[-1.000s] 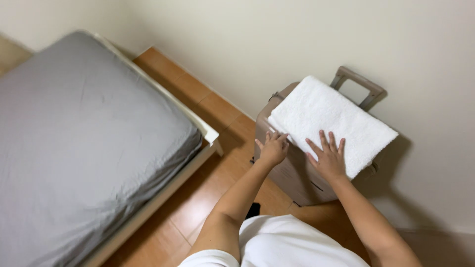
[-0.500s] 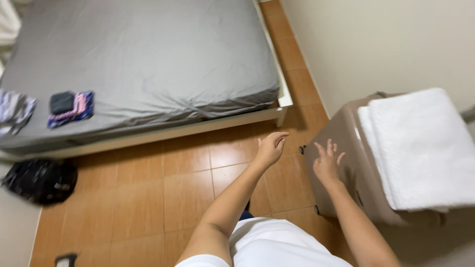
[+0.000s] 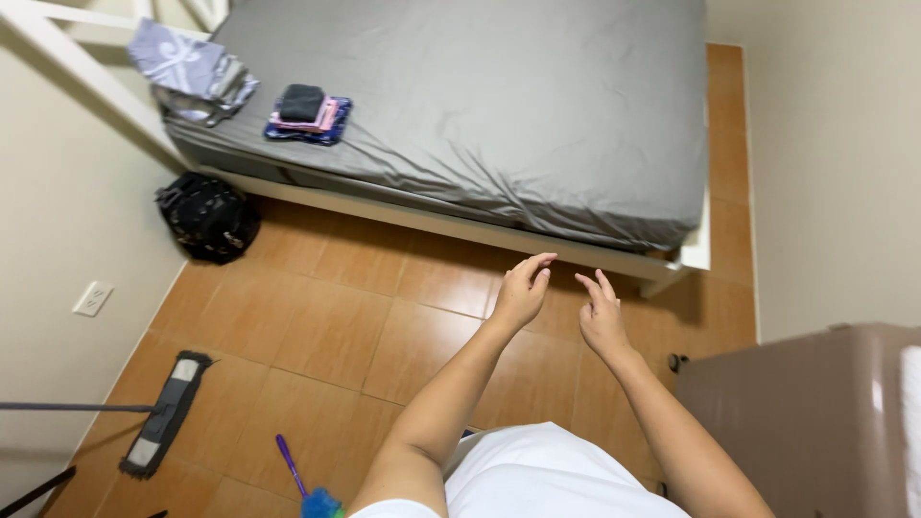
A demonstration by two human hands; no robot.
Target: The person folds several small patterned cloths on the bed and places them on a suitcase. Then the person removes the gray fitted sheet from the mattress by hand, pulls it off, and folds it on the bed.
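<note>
Left hand (image 3: 523, 291) and right hand (image 3: 602, 317) raised side by side over tiled floor (image 3: 326, 326), fingers loosely spread, holding nothing. Nearest thing: bed (image 3: 499, 105) foot edge at 12 o'clock, just beyond fingertips, not touching. Brown suitcase (image 3: 806, 412) at 4 o'clock, apart from right hand. Open floor toward 9 o'clock; flat mop (image 3: 163, 412) at 8 o'clock, black bag (image 3: 206, 216) at 10 o'clock

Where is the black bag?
In the head view, the black bag sits on the floor at the left, against the wall, just below the bed's corner.
</note>
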